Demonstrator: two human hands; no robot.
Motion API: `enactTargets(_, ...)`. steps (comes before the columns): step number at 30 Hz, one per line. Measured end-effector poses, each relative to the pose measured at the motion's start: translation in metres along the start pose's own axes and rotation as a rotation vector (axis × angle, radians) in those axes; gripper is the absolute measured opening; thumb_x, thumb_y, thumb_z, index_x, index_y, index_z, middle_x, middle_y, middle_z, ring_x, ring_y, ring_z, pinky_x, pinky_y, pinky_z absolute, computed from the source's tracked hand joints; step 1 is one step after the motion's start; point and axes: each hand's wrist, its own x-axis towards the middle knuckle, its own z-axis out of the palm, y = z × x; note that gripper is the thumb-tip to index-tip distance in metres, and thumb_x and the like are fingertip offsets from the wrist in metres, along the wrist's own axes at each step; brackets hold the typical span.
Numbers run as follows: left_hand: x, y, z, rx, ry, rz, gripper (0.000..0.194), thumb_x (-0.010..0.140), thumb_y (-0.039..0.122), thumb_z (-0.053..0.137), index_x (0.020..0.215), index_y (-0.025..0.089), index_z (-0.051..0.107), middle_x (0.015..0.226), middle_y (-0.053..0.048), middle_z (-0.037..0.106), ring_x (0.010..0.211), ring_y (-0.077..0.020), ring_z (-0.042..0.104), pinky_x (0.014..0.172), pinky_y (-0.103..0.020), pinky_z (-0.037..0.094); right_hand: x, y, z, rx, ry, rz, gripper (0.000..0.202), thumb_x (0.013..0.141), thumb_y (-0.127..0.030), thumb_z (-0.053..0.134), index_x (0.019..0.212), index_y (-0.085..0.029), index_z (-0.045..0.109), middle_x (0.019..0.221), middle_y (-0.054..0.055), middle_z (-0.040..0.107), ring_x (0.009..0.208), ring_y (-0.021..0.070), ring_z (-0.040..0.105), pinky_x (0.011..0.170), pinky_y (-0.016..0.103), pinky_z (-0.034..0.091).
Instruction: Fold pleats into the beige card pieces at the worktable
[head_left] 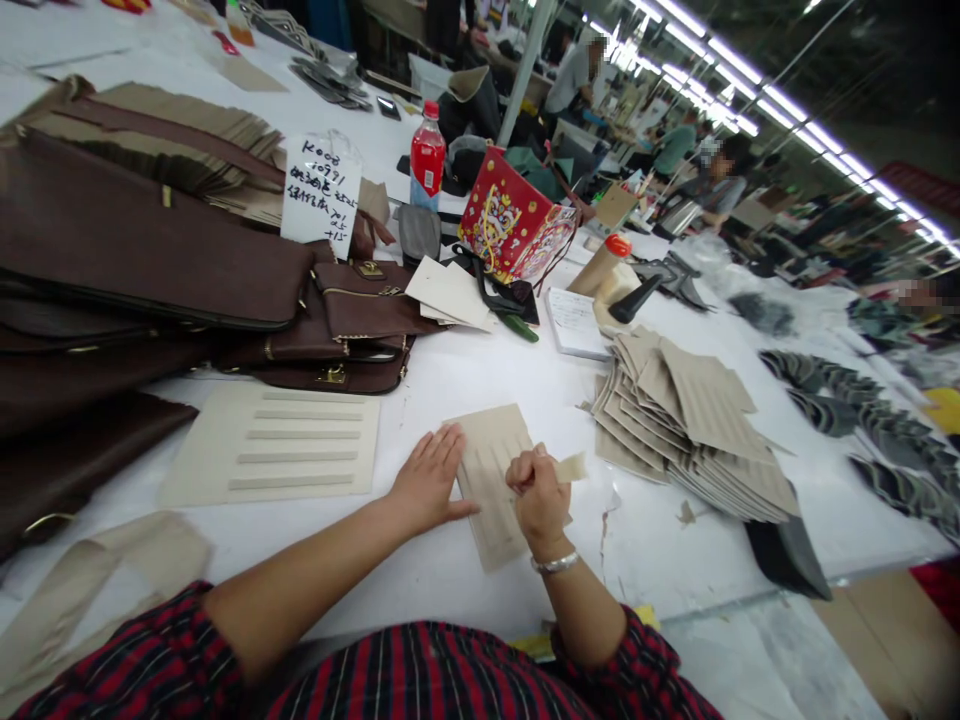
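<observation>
Evidently works at a wide white table [427, 385], with brown bags [157, 240] heaped along the left of the frame, perhaps set aside to spare working room. Has a fanned stack of beige panels [675, 410] at right of centre, near the right hand [541, 497], likely for easy reach. Has 1 loose panel [206, 455] lying flat at left of centre, just beside the bags, probably so as not to disturb its raised strips [300, 435]. Holds 1 beige piece [487, 470] flat on the table at lower centre, between 2 hands. Lays the left hand [427, 482] over its left edge with fingers straight, thumb out, gripping nothing, seemingly to stop slipping. Curls the right fingers closed above its right side, gripping a small pale tab [571, 467]; cannot tell whether strip or tool.
</observation>
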Motion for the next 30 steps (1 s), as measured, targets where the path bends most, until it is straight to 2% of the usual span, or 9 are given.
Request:
enactTargets(4,0.003,-0.004,0.003,0.059,0.014,0.022,0.1,0.067,0.07,0.054,0.138,0.005,0.028,0.146,-0.017,0.021,0.136,-0.0295,0.014,0.111,-0.046,0.011,0.03,0.002,0.047,-0.023,-0.007,-0.043,0.043,0.086,-0.035,0.044,0.046,-0.019,0.035,0.043,-0.005,0.034,0.042,0.0077,0.033,0.048,0.027,0.029)
enactTargets(6,0.003,-0.005,0.004,0.066,0.016,0.023,0.099,0.067,0.071,0.052,0.138,0.006,0.027,0.146,-0.016,0.022,0.136,-0.0287,0.015,0.111,-0.047,0.009,0.036,0.003,0.057,-0.079,-0.021,-0.051,0.044,0.086,-0.036,0.044,0.046,-0.019,0.038,0.043,-0.005,0.036,0.042,0.0076,0.034,0.049,0.027,0.031)
enactTargets(8,0.002,-0.005,0.005,0.065,0.024,0.019,0.098,0.068,0.071,0.051,0.138,0.007,0.028,0.147,-0.015,0.022,0.136,-0.0281,0.015,0.111,-0.049,0.008,0.027,0.005,0.049,-0.11,-0.043,-0.036,0.046,0.087,-0.04,0.043,0.046,-0.019,0.037,0.043,-0.004,0.036,0.042,0.0078,0.034,0.049,0.027,0.031)
enactTargets(12,0.001,-0.005,0.006,0.065,0.048,0.019,0.096,0.069,0.07,0.052,0.138,0.007,0.029,0.147,-0.015,0.02,0.136,-0.0275,0.014,0.111,-0.05,0.006,-0.02,0.009,0.004,-0.151,-0.048,0.018,0.048,0.089,-0.044,0.04,0.048,-0.019,0.035,0.046,-0.004,0.034,0.045,0.0087,0.034,0.049,0.027,0.03)
enactTargets(14,0.001,-0.004,0.006,0.067,0.04,0.023,0.096,0.069,0.069,0.052,0.138,0.006,0.028,0.147,-0.015,0.02,0.136,-0.0275,0.014,0.11,-0.051,0.005,-0.034,0.009,-0.007,-0.185,-0.048,0.026,0.047,0.09,-0.042,0.038,0.049,-0.019,0.036,0.046,-0.003,0.035,0.046,0.009,0.035,0.05,0.028,0.031)
enactTargets(16,0.002,-0.003,0.005,0.074,0.02,0.016,0.097,0.068,0.068,0.054,0.138,0.005,0.028,0.147,-0.016,0.019,0.136,-0.0279,0.014,0.11,-0.052,0.005,-0.029,0.007,0.0,-0.196,-0.04,0.022,0.048,0.09,-0.041,0.038,0.047,-0.019,0.035,0.045,-0.004,0.035,0.045,0.0089,0.035,0.05,0.028,0.031)
enactTargets(20,0.003,-0.002,0.002,0.084,-0.007,0.009,0.096,0.068,0.067,0.055,0.138,0.006,0.028,0.147,-0.016,0.02,0.136,-0.0286,0.014,0.11,-0.053,0.006,0.007,0.003,0.031,-0.16,0.004,-0.038,0.047,0.088,-0.039,0.041,0.046,-0.019,0.037,0.043,-0.004,0.037,0.043,0.0085,0.036,0.051,0.028,0.032)
enactTargets(22,0.003,-0.001,0.001,0.088,-0.013,0.009,0.096,0.069,0.067,0.054,0.138,0.007,0.028,0.147,-0.016,0.02,0.136,-0.0289,0.013,0.11,-0.053,0.006,0.011,0.002,0.031,-0.138,-0.011,-0.039,0.047,0.088,-0.04,0.041,0.046,-0.019,0.037,0.043,-0.004,0.036,0.043,0.0084,0.035,0.051,0.027,0.032)
enactTargets(30,0.007,0.003,-0.01,0.152,-0.106,-0.027,0.093,0.071,0.063,0.054,0.138,0.005,0.027,0.148,-0.016,0.016,0.137,-0.0297,0.011,0.108,-0.057,0.006,-0.067,0.01,-0.033,0.009,-0.037,-0.007,0.046,0.09,-0.041,0.039,0.05,-0.018,0.038,0.048,-0.003,0.033,0.046,0.0092,0.034,0.048,0.028,0.027)
